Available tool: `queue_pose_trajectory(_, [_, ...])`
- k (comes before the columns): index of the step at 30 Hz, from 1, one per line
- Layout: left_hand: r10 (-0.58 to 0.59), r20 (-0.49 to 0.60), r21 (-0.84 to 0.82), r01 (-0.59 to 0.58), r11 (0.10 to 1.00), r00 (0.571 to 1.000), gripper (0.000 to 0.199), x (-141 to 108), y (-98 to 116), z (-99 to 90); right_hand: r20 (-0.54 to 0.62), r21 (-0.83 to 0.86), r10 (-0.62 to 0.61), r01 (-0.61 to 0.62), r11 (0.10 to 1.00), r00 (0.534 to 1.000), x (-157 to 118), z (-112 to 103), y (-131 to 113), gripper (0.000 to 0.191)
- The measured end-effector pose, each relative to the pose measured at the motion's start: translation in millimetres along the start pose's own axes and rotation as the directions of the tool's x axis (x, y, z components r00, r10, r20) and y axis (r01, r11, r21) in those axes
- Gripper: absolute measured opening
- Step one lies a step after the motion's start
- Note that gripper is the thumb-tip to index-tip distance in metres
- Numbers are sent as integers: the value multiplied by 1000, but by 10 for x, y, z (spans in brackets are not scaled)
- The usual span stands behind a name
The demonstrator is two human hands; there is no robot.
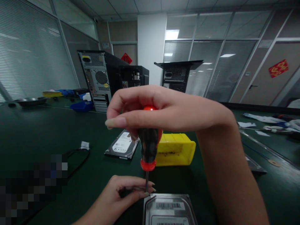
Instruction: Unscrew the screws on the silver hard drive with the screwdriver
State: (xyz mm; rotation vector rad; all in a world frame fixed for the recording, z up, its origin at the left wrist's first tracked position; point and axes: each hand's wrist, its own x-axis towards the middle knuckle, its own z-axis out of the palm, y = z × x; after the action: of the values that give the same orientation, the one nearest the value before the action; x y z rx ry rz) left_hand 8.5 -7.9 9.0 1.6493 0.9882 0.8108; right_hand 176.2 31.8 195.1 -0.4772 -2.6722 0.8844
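Observation:
My right hand (161, 107) is wrapped over the handle of a red and black screwdriver (149, 145), which stands upright with its shaft pointing down. Low in the view, my left hand (124, 192) has its thumb and fingers closed around the lower shaft. The screwdriver's tip is hidden by the left fingers at the upper left corner of a silver hard drive (170, 211). That drive lies at the bottom edge, partly cut off, with a barcode label on top.
A second hard drive (123, 145) lies behind my hands, beside a yellow bin (175, 153) holding small dark bits. Computer cases (100, 78) stand at the back, near a blue tray (81, 106). A black cable (81, 164) lies left; tools and gloves (264, 118) lie right.

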Motion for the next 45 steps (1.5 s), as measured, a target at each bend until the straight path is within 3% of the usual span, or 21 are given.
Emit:
queue_pose_trajectory(8, [-9,-20,-44,8,999,1000,14,19,14,-8,-270,-221,91,-154,963,959,26,49,23,30])
queue_pose_trajectory(16, [-17,-29,-59,16,998,999,13,28,-40,-5,-392,-498,104,-306,811,914,-40,111,30,35])
queue_pose_trajectory(23, [-25,-12,-113,23,993,1000,22,24,-112,-58,-323,-437,54,-199,877,945,-37,157,-46,21])
queue_pose_trajectory(36, [-42,15,43,42,998,999,29,31,-66,-56,-165,-253,62,-103,962,984,-72,11,54,29])
queue_pose_trajectory(45, [-104,16,1,104,995,994,36,-11,-116,-73,-111,-184,87,-106,977,990,-68,13,-12,31])
